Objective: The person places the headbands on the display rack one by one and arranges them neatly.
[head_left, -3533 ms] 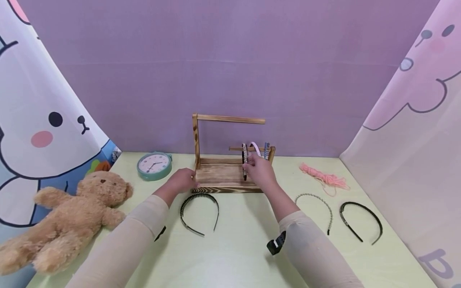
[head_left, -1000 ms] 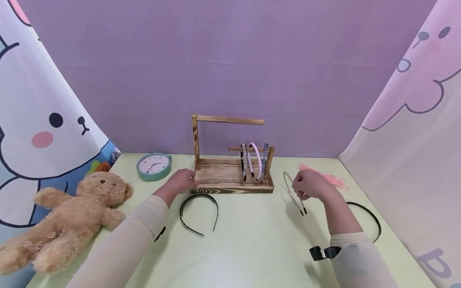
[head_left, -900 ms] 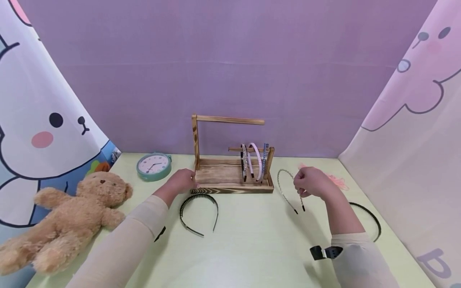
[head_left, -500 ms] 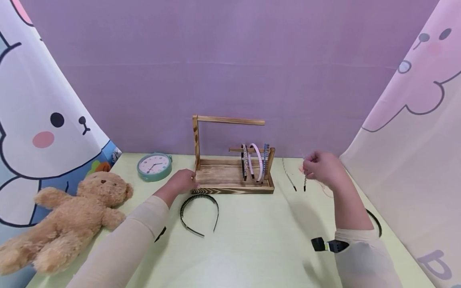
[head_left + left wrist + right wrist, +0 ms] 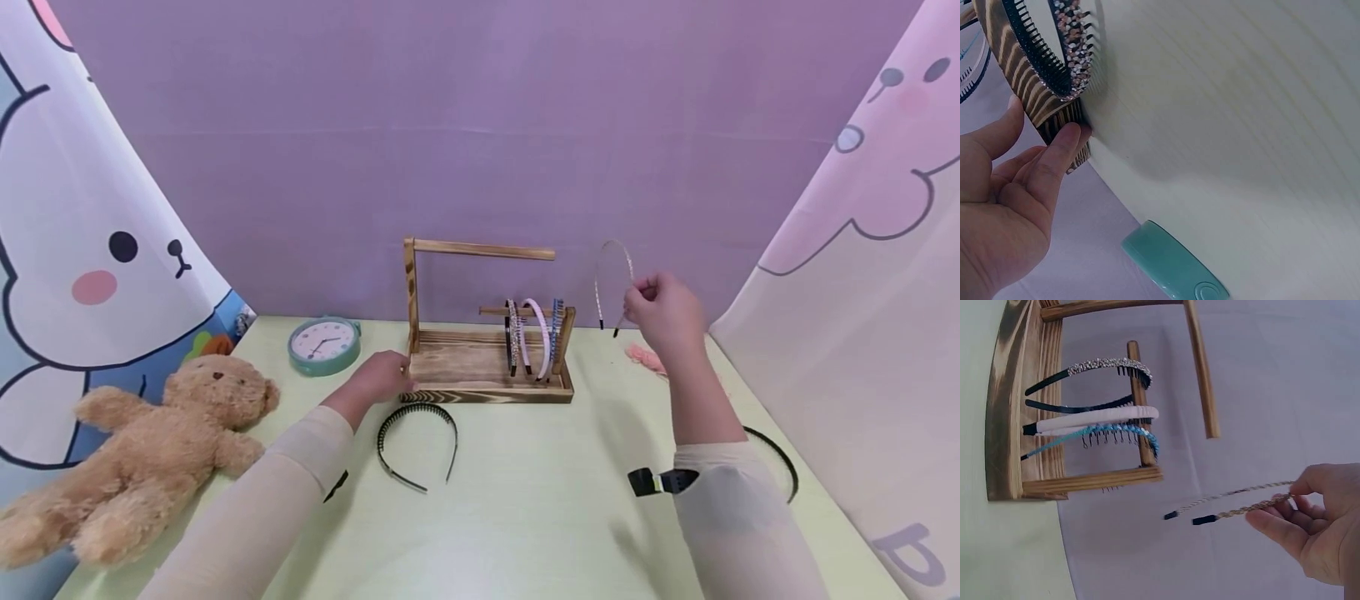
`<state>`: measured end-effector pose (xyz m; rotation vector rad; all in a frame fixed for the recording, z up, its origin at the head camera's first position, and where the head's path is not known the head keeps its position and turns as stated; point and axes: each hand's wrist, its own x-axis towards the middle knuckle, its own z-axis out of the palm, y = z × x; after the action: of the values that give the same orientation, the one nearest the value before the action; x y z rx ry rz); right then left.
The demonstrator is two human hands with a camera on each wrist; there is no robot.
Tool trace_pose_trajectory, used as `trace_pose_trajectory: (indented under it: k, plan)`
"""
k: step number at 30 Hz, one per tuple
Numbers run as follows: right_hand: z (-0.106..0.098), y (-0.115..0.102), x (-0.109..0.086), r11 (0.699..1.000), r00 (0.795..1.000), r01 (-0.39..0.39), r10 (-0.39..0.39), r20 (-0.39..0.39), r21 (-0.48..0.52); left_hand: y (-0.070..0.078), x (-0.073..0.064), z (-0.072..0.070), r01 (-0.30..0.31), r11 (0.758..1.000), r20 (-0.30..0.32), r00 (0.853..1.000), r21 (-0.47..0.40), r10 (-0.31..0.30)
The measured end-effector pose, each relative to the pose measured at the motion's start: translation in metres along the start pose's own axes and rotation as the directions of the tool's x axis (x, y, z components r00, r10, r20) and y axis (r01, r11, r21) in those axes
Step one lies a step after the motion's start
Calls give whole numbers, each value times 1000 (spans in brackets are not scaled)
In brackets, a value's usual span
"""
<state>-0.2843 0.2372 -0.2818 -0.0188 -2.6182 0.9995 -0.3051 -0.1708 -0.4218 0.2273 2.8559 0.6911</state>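
Observation:
My right hand [image 5: 666, 315] pinches a thin braided headband [image 5: 1244, 509] with black tips, raised above the table to the right of a wooden rack [image 5: 457, 361]. Its two ends point down in the head view. My left hand [image 5: 381, 377] grips the rack's left front corner, thumb and fingers on either side of the wood [image 5: 1029, 94]. From the rack's lower bar hang a stone-studded headband [image 5: 1107, 364], a pale pink one [image 5: 1094, 417] and a blue one [image 5: 1124, 429]. The upper bar [image 5: 483, 249] carries nothing.
A toothed headband [image 5: 383, 440] lies before the rack. Another dark headband [image 5: 784, 462] is partly behind my right forearm. Pink yarn [image 5: 645, 358] sits behind the right hand, a green clock [image 5: 324, 346] left of the rack, and a teddy bear [image 5: 176, 446] at far left.
My right hand has left the rack, picked the braided headband off the table at right and lifted it up and away from me. The left hand has stayed at the rack's corner.

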Motion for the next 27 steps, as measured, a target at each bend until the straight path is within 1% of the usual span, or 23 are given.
trace_pose_trajectory:
  k: [2, 6, 11, 14, 19, 22, 27]
  plan:
    - [5, -4, 5, 1000, 1000, -4, 5, -31, 19, 0, 0, 0, 1, 1000, 2, 1000, 3, -1]
    - [16, -15, 13, 995, 998, -8, 14, -61, 103, 1, 0, 0, 0, 1000, 5, 1000, 14, 0]
    - [30, -31, 22, 986, 996, 23, -8, -91, 162, 2, -1, -1, -7, 1000, 6, 1000, 23, 7]
    - [39, -42, 25, 984, 995, 41, -25, -94, 171, 2, -2, -1, -4, 1000, 9, 1000, 21, 4]
    - [55, -60, 27, 981, 995, 76, -62, -83, 176, 4, -3, -1, 17, 1000, 14, 1000, 6, -17]
    - [64, -68, 27, 981, 994, 90, -78, -79, 173, 4, -3, -1, 25, 1000, 15, 1000, 0, -25]
    - [78, -79, 28, 976, 991, 112, -95, -97, 189, 4, -3, -2, 23, 1000, 8, 1000, 0, -23]
